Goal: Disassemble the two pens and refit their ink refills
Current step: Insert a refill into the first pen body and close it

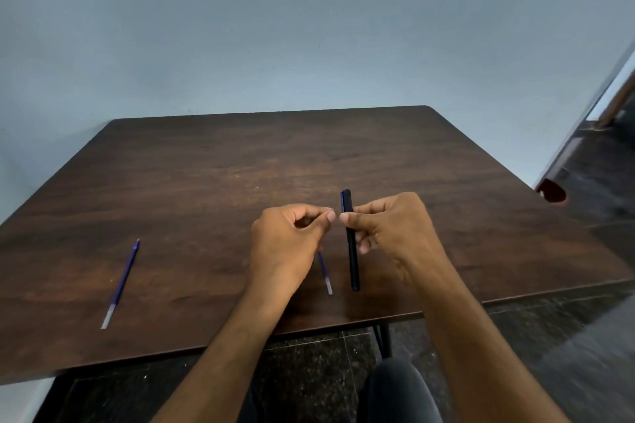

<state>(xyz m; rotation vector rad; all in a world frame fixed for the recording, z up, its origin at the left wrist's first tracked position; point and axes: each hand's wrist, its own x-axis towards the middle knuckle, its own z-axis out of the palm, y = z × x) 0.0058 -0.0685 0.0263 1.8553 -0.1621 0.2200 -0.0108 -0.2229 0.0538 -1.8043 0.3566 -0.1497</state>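
A dark blue pen barrel (352, 251) stands nearly upright above the dark wooden table (206, 182), pinched by my right hand (395, 233) near its upper part. Just to its left, my left hand (288, 244) is closed on a thin ink refill (325, 273); only the refill's blue lower stretch and clear end show below the palm. The two thumbs almost touch beside the barrel. A second blue refill (121, 285) with a clear end lies alone on the table at the left, its tip pointing away from me.
The table's near edge (240, 336) runs just below my wrists, with a black table leg (383, 336) under it. A pale wall backs the table. Dark floor and a doorway (601, 113) lie to the right. My dark-clothed knee (398, 391) shows below.
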